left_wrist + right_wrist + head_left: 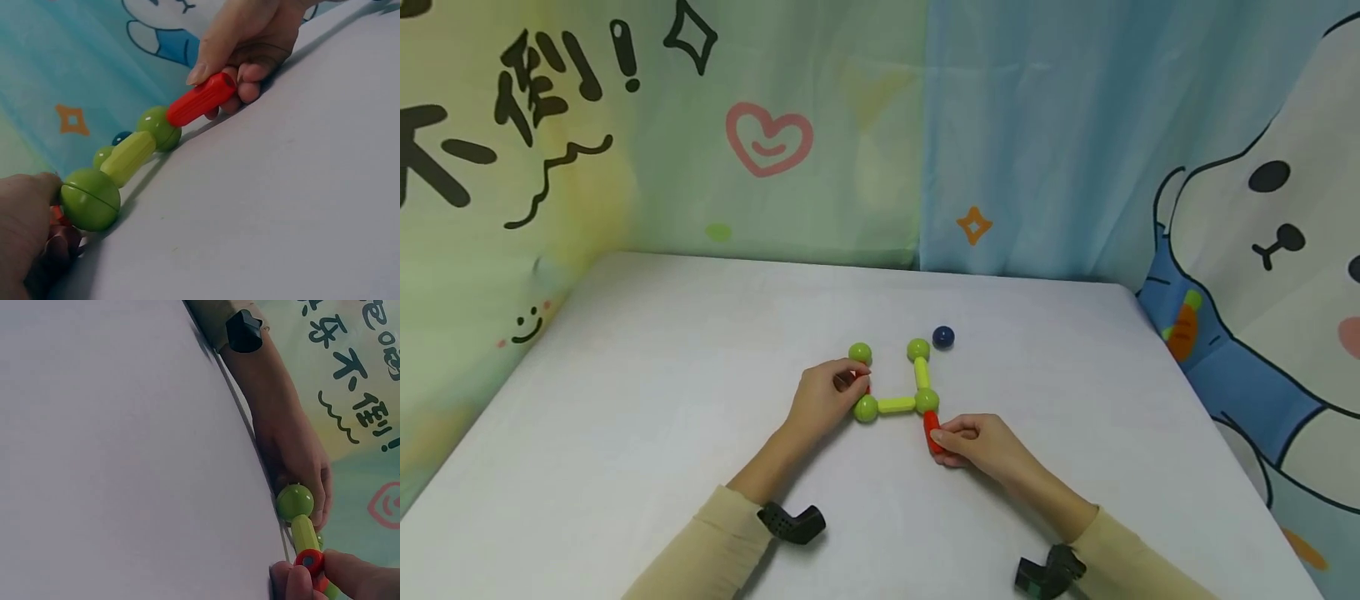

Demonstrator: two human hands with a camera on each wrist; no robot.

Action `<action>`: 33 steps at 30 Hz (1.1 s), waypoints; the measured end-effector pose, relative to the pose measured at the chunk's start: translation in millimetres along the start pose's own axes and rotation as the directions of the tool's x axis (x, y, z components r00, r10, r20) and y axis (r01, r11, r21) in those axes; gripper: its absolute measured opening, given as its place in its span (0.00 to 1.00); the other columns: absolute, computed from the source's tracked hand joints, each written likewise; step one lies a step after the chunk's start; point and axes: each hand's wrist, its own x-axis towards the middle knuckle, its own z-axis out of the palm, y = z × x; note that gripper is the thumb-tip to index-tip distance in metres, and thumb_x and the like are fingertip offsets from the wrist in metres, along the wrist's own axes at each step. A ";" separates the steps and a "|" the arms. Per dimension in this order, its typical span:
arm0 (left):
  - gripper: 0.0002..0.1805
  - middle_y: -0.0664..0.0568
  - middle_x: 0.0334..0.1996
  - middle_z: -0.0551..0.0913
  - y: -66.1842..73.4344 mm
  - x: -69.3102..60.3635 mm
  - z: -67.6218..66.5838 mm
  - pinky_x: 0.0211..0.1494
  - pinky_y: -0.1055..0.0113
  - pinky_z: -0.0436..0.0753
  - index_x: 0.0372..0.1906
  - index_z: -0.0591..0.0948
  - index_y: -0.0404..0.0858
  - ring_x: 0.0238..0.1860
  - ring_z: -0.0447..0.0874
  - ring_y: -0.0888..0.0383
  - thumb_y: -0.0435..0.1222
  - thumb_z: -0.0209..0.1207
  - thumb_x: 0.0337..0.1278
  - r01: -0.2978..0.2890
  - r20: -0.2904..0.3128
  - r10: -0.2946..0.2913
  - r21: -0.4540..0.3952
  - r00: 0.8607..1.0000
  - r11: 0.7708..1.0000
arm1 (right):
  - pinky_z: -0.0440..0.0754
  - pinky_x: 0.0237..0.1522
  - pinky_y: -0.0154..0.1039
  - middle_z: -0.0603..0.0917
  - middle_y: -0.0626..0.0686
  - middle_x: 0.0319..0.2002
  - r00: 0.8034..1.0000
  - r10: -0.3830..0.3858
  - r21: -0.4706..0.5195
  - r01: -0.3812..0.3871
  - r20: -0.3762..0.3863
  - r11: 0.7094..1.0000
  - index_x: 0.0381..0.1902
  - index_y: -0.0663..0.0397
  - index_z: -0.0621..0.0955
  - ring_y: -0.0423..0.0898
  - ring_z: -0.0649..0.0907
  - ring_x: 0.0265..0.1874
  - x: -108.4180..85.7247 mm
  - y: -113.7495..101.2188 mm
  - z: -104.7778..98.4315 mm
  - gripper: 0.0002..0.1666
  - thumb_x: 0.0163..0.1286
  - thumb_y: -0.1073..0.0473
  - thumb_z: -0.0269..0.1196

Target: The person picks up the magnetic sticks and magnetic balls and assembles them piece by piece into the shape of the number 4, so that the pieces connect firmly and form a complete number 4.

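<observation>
Green balls and short rods form a U-shaped magnetic construction toy on the table. My left hand pinches a red rod, mostly hidden by the fingers, between the far-left green ball and the near-left green ball. A yellow-green rod links that near ball to the near-right green ball. Another yellow-green rod runs back to a far-right green ball. Between thumb and fingers, my right hand holds a red rod, its far end against the near-right ball. A grey disc shows in its free end.
A dark blue ball lies just beyond the far-right green ball. The white table extends around the toy. Behind it hangs a printed curtain. Black cameras sit on the left wrist and right wrist.
</observation>
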 end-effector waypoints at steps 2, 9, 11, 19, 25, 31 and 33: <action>0.07 0.54 0.29 0.83 -2.3 3.2 -1.5 0.34 0.72 0.77 0.39 0.86 0.42 0.28 0.78 0.63 0.37 0.62 0.57 0.008 -0.004 -0.008 -0.007 1.000 1.000 | 0.83 0.37 0.32 0.87 0.52 0.32 1.000 -0.013 -0.011 0.013 -0.001 1.000 0.45 0.66 0.80 0.40 0.86 0.30 5.8 -1.7 0.3 0.23 0.64 0.50 0.65; 0.07 0.53 0.29 0.83 -10.3 11.5 1.0 0.34 0.72 0.77 0.40 0.85 0.42 0.29 0.77 0.62 0.37 0.61 0.58 0.033 -0.036 -0.034 -0.015 0.999 0.999 | 0.83 0.36 0.33 0.86 0.52 0.30 0.999 -0.027 -0.037 0.026 -0.020 0.999 0.44 0.66 0.80 0.40 0.85 0.28 22.8 -5.6 0.6 0.21 0.64 0.52 0.65; 0.07 0.53 0.28 0.83 -12.0 14.8 2.0 0.34 0.72 0.77 0.40 0.85 0.42 0.29 0.77 0.62 0.37 0.61 0.58 0.039 -0.054 -0.040 -0.014 0.998 0.999 | 0.83 0.36 0.33 0.86 0.52 0.30 0.999 -0.026 -0.036 0.025 -0.032 0.999 0.44 0.65 0.81 0.40 0.85 0.28 28.3 -6.6 0.4 0.20 0.64 0.53 0.65; 0.07 0.52 0.28 0.83 -21.8 32.0 0.3 0.35 0.69 0.77 0.40 0.86 0.43 0.30 0.78 0.61 0.38 0.62 0.58 0.066 -0.078 -0.066 0.000 0.995 0.998 | 0.84 0.36 0.34 0.86 0.52 0.31 0.997 -0.008 -0.053 0.005 -0.072 0.999 0.43 0.62 0.82 0.40 0.85 0.28 45.5 -13.8 3.6 0.17 0.63 0.54 0.66; 0.08 0.51 0.29 0.84 -25.6 45.4 -5.1 0.37 0.67 0.79 0.41 0.86 0.43 0.32 0.80 0.59 0.38 0.61 0.58 0.064 -0.088 -0.063 0.009 0.994 0.998 | 0.84 0.36 0.34 0.86 0.52 0.30 0.997 -0.017 -0.059 0.013 -0.077 0.998 0.43 0.62 0.82 0.40 0.85 0.27 58.6 -19.9 4.8 0.17 0.63 0.54 0.65; 0.08 0.51 0.30 0.85 -31.3 60.6 -11.3 0.39 0.65 0.79 0.41 0.86 0.43 0.33 0.81 0.59 0.39 0.61 0.59 0.063 -0.112 -0.059 0.030 0.992 0.998 | 0.83 0.36 0.33 0.87 0.52 0.31 0.994 -0.028 -0.038 0.024 -0.105 0.999 0.43 0.61 0.82 0.40 0.86 0.27 72.4 -26.8 6.2 0.17 0.62 0.53 0.66; 0.08 0.51 0.31 0.85 -32.4 64.7 -13.6 0.39 0.65 0.79 0.41 0.86 0.44 0.33 0.81 0.59 0.40 0.61 0.59 0.068 -0.117 -0.063 0.036 0.991 0.997 | 0.84 0.36 0.33 0.87 0.52 0.31 0.993 -0.036 -0.021 0.034 -0.108 0.999 0.43 0.62 0.82 0.40 0.86 0.27 75.7 -29.5 7.1 0.18 0.62 0.54 0.66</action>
